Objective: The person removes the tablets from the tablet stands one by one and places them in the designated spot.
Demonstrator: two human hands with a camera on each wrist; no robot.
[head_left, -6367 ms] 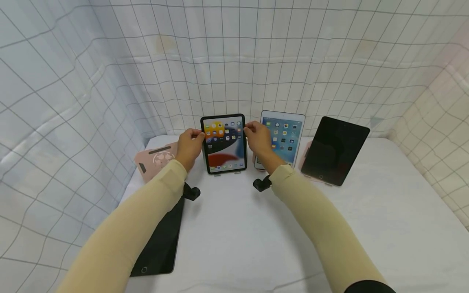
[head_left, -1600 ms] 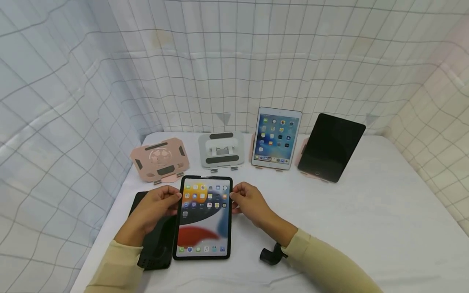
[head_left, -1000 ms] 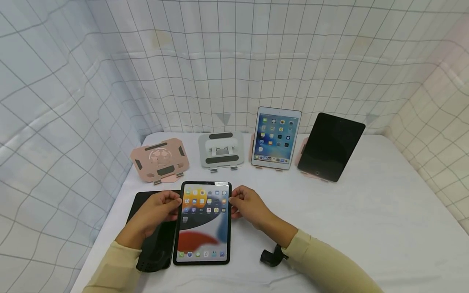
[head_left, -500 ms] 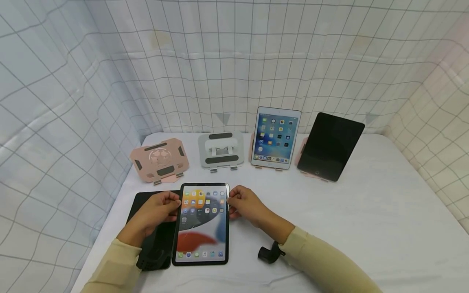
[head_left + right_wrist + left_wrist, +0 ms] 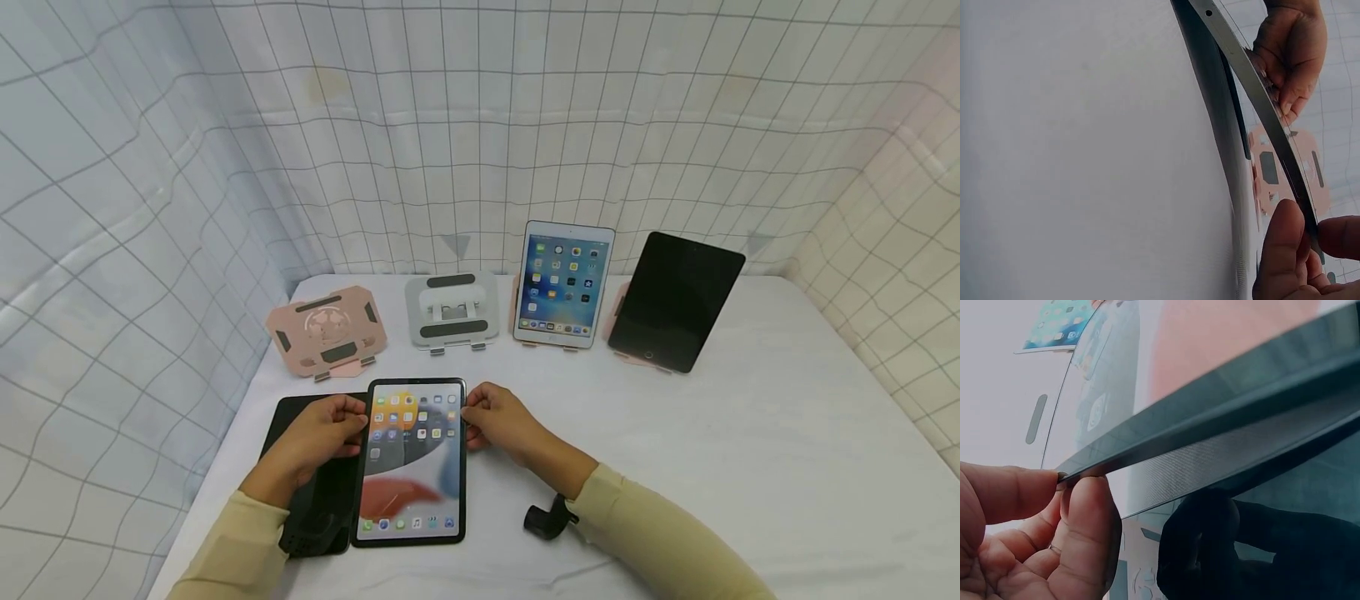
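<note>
In the head view a lit tablet (image 5: 411, 467) with a black rim is held by both hands just right of a dark tablet (image 5: 341, 479) lying on the table. My left hand (image 5: 324, 429) pinches its upper left edge between thumb and fingers, above the dark tablet. On the opposite edge, my right hand (image 5: 501, 421) pinches it the same way. The left wrist view shows a gap under the held tablet, and the dark screen mirrors my left hand (image 5: 1041, 531). From the right wrist, the tablet's metal side (image 5: 1266, 106) appears edge-on and raised.
Along the back stand a pink stand (image 5: 352, 317) and a grey stand (image 5: 487, 312), both bare. Right of them a white tablet (image 5: 566, 283) and a black tablet (image 5: 677, 300) lean on pink stands. White gridded curtains (image 5: 480, 125) enclose the white table (image 5: 750, 467).
Earlier the lit tablet stood on the grey stand with both hands at its sides; now both hold it near the front. Over the last second it shifted slightly down and left.
</note>
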